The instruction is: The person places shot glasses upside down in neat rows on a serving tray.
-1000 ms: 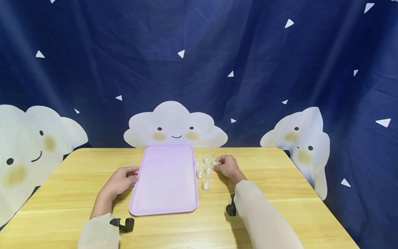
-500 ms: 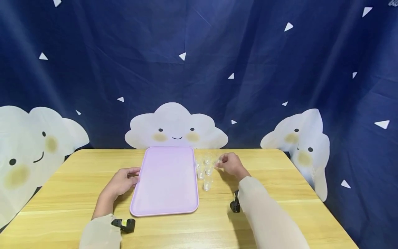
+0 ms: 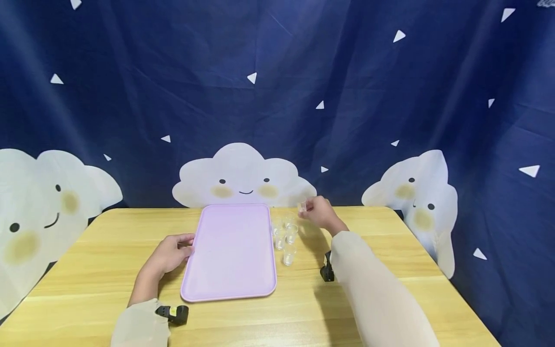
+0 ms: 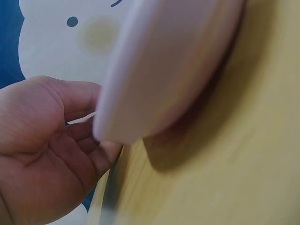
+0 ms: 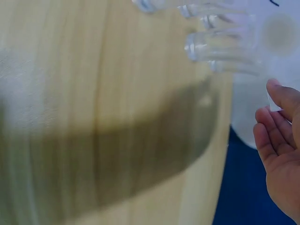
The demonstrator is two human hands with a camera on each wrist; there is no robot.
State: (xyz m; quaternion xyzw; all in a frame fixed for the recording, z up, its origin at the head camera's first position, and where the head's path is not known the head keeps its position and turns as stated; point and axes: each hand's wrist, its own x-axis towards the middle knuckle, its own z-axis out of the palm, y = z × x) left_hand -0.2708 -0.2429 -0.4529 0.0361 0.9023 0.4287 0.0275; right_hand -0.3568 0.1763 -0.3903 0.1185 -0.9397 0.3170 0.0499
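Observation:
A lilac rectangular tray (image 3: 231, 250) lies lengthwise on the table. My left hand (image 3: 171, 253) pinches its left edge, thumb on one side and fingers on the other; the left wrist view shows the tray's rim (image 4: 119, 108) between them. Beyond the tray's right side, my right hand (image 3: 320, 213) holds a small clear cup (image 3: 302, 207) between thumb and fingertips, raised above the table. In the right wrist view only a sliver of that cup (image 5: 273, 104) shows. Several more clear cups, such as the nearest one (image 3: 288, 256), stand upright close to the tray's right edge.
The light wooden table (image 3: 243, 327) ends at its far edge against a navy curtain (image 3: 277, 111) with white clouds and triangles. Black wrist cameras are worn on the left sleeve (image 3: 138, 323) and the right sleeve (image 3: 377, 284).
My right hand has lifted a clear cup up from beside the group, away from the tabletop. The left hand and tray have stayed in place.

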